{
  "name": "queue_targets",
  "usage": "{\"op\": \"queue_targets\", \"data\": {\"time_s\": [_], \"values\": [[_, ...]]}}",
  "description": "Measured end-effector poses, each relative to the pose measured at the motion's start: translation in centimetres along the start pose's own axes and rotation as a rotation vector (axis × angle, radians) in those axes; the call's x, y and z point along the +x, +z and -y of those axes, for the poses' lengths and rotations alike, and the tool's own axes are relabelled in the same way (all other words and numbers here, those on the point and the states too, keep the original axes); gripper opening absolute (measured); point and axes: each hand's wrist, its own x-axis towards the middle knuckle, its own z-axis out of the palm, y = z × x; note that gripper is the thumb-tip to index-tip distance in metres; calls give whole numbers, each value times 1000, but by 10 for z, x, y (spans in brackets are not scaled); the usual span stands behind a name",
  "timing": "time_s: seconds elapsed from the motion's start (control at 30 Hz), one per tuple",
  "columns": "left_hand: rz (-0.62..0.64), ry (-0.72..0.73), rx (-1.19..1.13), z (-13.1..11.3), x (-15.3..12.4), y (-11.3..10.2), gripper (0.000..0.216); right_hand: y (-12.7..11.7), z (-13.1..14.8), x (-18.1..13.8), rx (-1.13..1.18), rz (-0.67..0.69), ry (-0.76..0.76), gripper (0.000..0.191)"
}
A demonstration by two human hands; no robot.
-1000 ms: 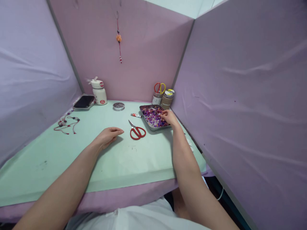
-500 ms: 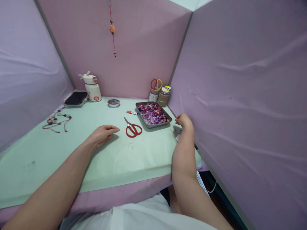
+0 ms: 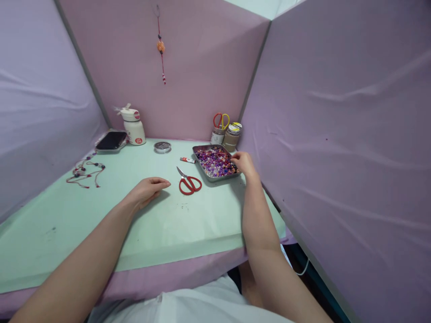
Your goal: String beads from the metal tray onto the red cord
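Note:
My right hand (image 3: 244, 164) reaches into the right side of a metal tray (image 3: 202, 169) filled with purple, red and clear beads; its fingers are curled over the beads, and whether they hold one is hidden. My left hand (image 3: 148, 189) rests palm down on the green table top (image 3: 101, 211), fingers loosely bent, holding nothing. Red-handled scissors (image 3: 188, 182) lie between the two hands, just left of the tray.
A small tube (image 3: 187, 160) and a round tin (image 3: 162, 146) lie behind the scissors. At the back stand a white bottle (image 3: 134, 126), a phone (image 3: 111, 141) and two jars (image 3: 226, 135), one with scissors. Beaded cords (image 3: 84, 172) lie at the left. A tassel charm (image 3: 160, 46) hangs on the back wall.
My right hand left the tray, went to the table's right edge, and is now back at the tray's right side. My left hand has stayed put.

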Motion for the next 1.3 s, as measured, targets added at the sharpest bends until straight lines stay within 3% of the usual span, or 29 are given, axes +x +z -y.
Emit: {"op": "queue_targets", "data": {"time_s": [0.17,0.3,0.5,0.7,0.87,1.03,1.3], "values": [[5,7,-12,1,1,0,34,24,34,13,-107,302,-231,11],[19,-1,-7,2,2,-1,35,42,42,22,-177,406,-252,14],[-11,-16,6,-1,-2,2,34,59,40,20,-196,385,-213,14],[-8,-28,11,-3,-4,4,32,53,26,18,-213,305,-140,16],[-10,-15,9,3,3,1,34,52,18,19,-197,357,-143,10],[-24,-17,5,2,1,1,35,53,23,19,-132,297,-209,14],[-54,-29,12,-5,-7,5,34,54,24,16,-288,431,-136,16]]}}
